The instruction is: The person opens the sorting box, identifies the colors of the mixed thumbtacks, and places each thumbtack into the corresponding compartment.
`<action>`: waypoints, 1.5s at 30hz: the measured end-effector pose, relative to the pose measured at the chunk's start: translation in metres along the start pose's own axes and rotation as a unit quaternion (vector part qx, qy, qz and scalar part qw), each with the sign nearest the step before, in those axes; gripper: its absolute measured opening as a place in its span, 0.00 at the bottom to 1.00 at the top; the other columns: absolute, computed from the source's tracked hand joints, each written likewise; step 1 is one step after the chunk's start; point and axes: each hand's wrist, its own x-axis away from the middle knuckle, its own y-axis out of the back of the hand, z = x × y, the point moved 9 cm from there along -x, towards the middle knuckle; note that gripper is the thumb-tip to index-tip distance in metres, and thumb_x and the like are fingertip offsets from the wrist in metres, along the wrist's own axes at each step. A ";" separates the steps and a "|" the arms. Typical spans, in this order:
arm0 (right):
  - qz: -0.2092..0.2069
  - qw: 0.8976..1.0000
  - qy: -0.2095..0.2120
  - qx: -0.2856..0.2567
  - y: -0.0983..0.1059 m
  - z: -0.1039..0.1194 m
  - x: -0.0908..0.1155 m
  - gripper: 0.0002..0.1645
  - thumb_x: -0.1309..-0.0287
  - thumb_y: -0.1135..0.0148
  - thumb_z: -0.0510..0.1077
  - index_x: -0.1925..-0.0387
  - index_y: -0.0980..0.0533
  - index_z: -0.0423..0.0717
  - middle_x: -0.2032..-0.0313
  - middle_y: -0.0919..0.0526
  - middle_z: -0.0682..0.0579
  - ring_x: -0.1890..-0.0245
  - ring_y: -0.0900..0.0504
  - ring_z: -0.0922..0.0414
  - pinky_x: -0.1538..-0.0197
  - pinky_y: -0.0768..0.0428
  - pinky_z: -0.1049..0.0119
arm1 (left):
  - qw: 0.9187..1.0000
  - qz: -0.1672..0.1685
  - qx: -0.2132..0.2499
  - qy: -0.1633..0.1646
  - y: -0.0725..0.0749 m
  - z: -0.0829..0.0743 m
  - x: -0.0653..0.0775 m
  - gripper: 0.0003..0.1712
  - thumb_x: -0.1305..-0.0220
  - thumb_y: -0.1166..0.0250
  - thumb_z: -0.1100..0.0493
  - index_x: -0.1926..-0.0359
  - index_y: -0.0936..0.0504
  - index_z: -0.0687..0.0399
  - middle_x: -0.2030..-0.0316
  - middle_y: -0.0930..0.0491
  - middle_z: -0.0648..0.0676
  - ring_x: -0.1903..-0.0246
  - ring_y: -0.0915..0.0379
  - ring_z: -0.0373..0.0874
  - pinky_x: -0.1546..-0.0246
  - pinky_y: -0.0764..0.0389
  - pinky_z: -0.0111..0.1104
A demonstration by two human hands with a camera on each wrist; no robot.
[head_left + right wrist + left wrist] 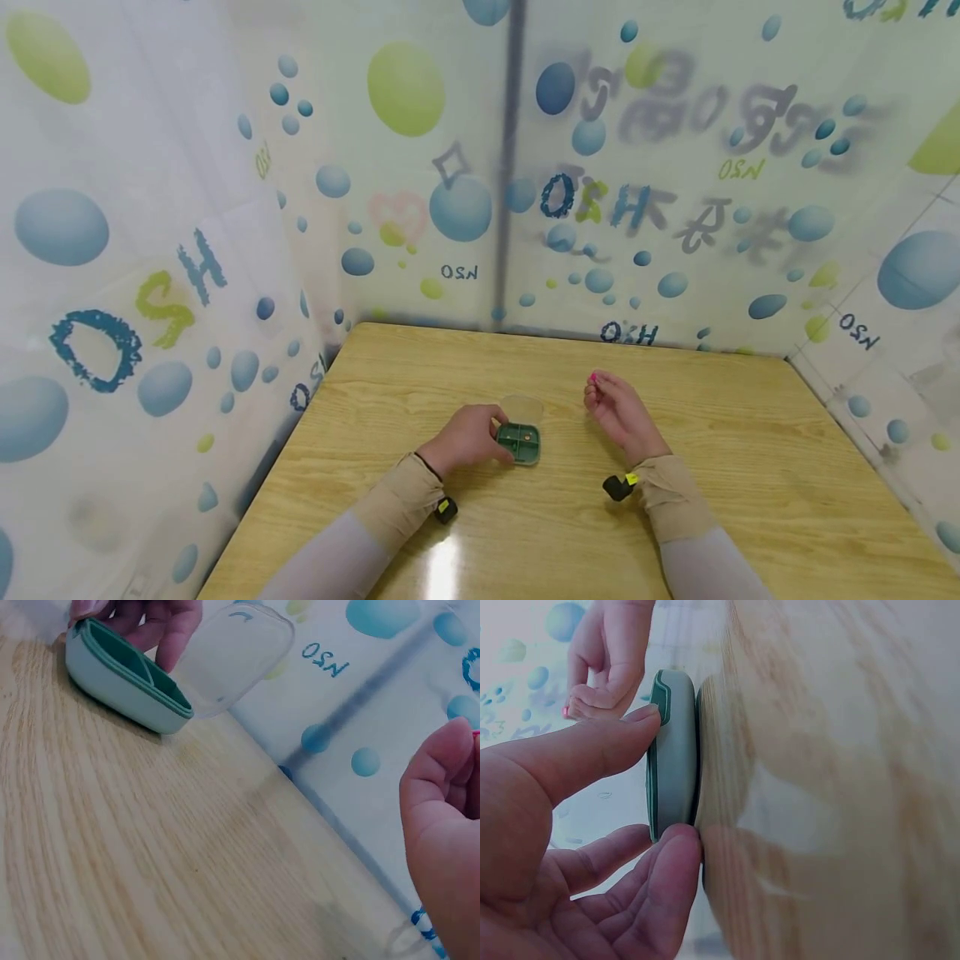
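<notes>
A small green pill box (529,455) with divided compartments sits on the table, its clear lid (522,408) swung back away from me. My left hand (468,437) grips the box from its left side, thumb on the near edge in the head view. In the left wrist view, thumb and fingers span the pale outer wall of the pill box (676,757). One compartment holds a tiny orange piece (527,437). Off to the right of the box, my right hand (624,414) is raised and pinches a tiny bright pink piece (593,378) between its fingertips.
The wood-grain table (750,467) reaches back to a hanging curtain (480,250) printed with bubbles and letters, which also runs along both sides. Small black cameras are strapped at both wrists, the right one (618,487) hanging beside the sleeve.
</notes>
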 end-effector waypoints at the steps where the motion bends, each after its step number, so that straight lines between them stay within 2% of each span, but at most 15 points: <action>1: 0.007 1.000 0.001 -0.030 0.001 0.000 0.000 0.22 0.15 0.62 0.34 0.59 0.20 0.42 0.64 0.19 0.52 0.64 0.20 0.61 0.57 0.19 0.73 | 1.000 -0.001 -0.001 0.000 0.000 0.000 0.000 0.34 0.49 0.14 0.51 0.43 0.15 0.54 0.67 0.18 0.47 0.69 0.23 0.41 0.64 0.21 0.37; 4: 0.024 0.993 0.010 -0.112 0.005 0.003 0.001 0.22 0.15 0.65 0.34 0.58 0.22 0.39 0.63 0.18 0.49 0.63 0.20 0.58 0.55 0.18 0.72 | 1.000 -0.002 -0.002 0.000 0.001 0.000 0.000 0.33 0.49 0.14 0.51 0.43 0.15 0.54 0.67 0.17 0.47 0.69 0.23 0.41 0.64 0.21 0.37; 7: 0.026 0.981 0.013 -0.192 0.011 0.004 0.001 0.19 0.15 0.63 0.33 0.58 0.24 0.37 0.62 0.18 0.46 0.62 0.19 0.56 0.54 0.18 0.70 | 1.000 -0.003 -0.004 -0.001 0.001 -0.001 0.000 0.33 0.49 0.14 0.51 0.43 0.15 0.54 0.67 0.17 0.47 0.69 0.23 0.41 0.64 0.21 0.37; 9: 0.010 0.971 0.013 -0.239 0.017 0.005 0.001 0.16 0.16 0.61 0.34 0.57 0.26 0.36 0.62 0.19 0.45 0.62 0.20 0.54 0.55 0.18 0.68 | 1.000 -0.002 -0.004 -0.001 0.001 -0.001 0.001 0.33 0.49 0.14 0.51 0.43 0.15 0.54 0.67 0.18 0.47 0.69 0.24 0.41 0.64 0.21 0.37; 12: -0.034 0.956 0.002 -0.292 0.028 0.003 0.001 0.07 0.17 0.55 0.35 0.54 0.30 0.39 0.62 0.21 0.44 0.62 0.21 0.54 0.57 0.18 0.68 | 1.000 -0.001 -0.005 -0.002 0.001 -0.001 0.000 0.33 0.49 0.14 0.51 0.43 0.15 0.54 0.68 0.18 0.47 0.70 0.24 0.41 0.65 0.22 0.36; 16: -0.075 0.938 -0.007 -0.339 0.041 -0.001 0.001 0.02 0.18 0.52 0.35 0.52 0.31 0.40 0.63 0.22 0.43 0.63 0.21 0.53 0.58 0.18 0.67 | 1.000 0.000 -0.003 -0.004 0.000 -0.001 0.000 0.33 0.49 0.14 0.52 0.43 0.15 0.54 0.68 0.18 0.47 0.70 0.24 0.41 0.66 0.22 0.36; 22: -0.055 0.920 0.012 -0.388 0.049 0.001 0.001 0.10 0.18 0.54 0.34 0.58 0.27 0.35 0.64 0.20 0.41 0.64 0.19 0.50 0.57 0.17 0.65 | 1.000 -0.002 -0.002 -0.002 0.001 0.001 -0.001 0.33 0.49 0.14 0.51 0.43 0.15 0.54 0.68 0.18 0.47 0.70 0.24 0.41 0.65 0.22 0.36; 27: -0.033 0.911 0.021 -0.410 0.049 0.003 0.002 0.07 0.22 0.49 0.29 0.61 0.27 0.32 0.65 0.19 0.39 0.64 0.19 0.48 0.57 0.17 0.64 | 1.000 -0.001 -0.004 -0.002 0.001 0.000 -0.001 0.33 0.49 0.14 0.52 0.43 0.15 0.54 0.68 0.18 0.47 0.70 0.24 0.41 0.65 0.22 0.36; 31: -0.027 0.911 0.021 -0.410 0.048 0.004 0.001 0.05 0.23 0.48 0.28 0.60 0.27 0.33 0.65 0.19 0.39 0.64 0.19 0.48 0.57 0.17 0.63 | 1.000 -0.002 -0.005 -0.002 0.001 -0.001 0.000 0.32 0.49 0.14 0.52 0.44 0.15 0.54 0.69 0.18 0.46 0.70 0.24 0.41 0.65 0.22 0.36; 35: -0.040 0.921 0.021 -0.387 0.046 0.004 0.002 0.07 0.20 0.51 0.32 0.58 0.27 0.34 0.65 0.20 0.40 0.64 0.19 0.49 0.57 0.18 0.64 | 1.000 -0.001 -0.005 -0.002 0.001 -0.002 0.000 0.32 0.48 0.14 0.52 0.44 0.15 0.54 0.69 0.18 0.46 0.71 0.24 0.41 0.66 0.22 0.36; 39: -0.053 0.936 0.021 -0.347 0.040 0.004 0.002 0.07 0.19 0.53 0.33 0.57 0.28 0.37 0.64 0.21 0.42 0.64 0.20 0.52 0.58 0.18 0.66 | 1.000 0.000 -0.003 -0.002 0.001 -0.002 0.001 0.32 0.48 0.14 0.52 0.43 0.15 0.54 0.69 0.18 0.47 0.71 0.24 0.41 0.66 0.22 0.36; 42: -0.049 0.953 0.020 -0.300 0.032 0.005 0.003 0.08 0.18 0.54 0.34 0.57 0.28 0.38 0.64 0.20 0.44 0.63 0.20 0.53 0.58 0.19 0.67 | 1.000 0.000 -0.002 -0.001 0.002 -0.002 0.001 0.33 0.48 0.14 0.52 0.43 0.15 0.54 0.68 0.18 0.47 0.70 0.24 0.41 0.66 0.22 0.36; 45: -0.028 0.973 0.022 -0.230 0.022 0.007 0.003 0.11 0.17 0.54 0.35 0.58 0.26 0.39 0.63 0.19 0.46 0.63 0.20 0.55 0.57 0.18 0.69 | 1.000 -0.002 -0.003 0.000 0.003 -0.002 0.002 0.33 0.48 0.15 0.51 0.43 0.15 0.54 0.67 0.18 0.47 0.70 0.24 0.41 0.65 0.22 0.37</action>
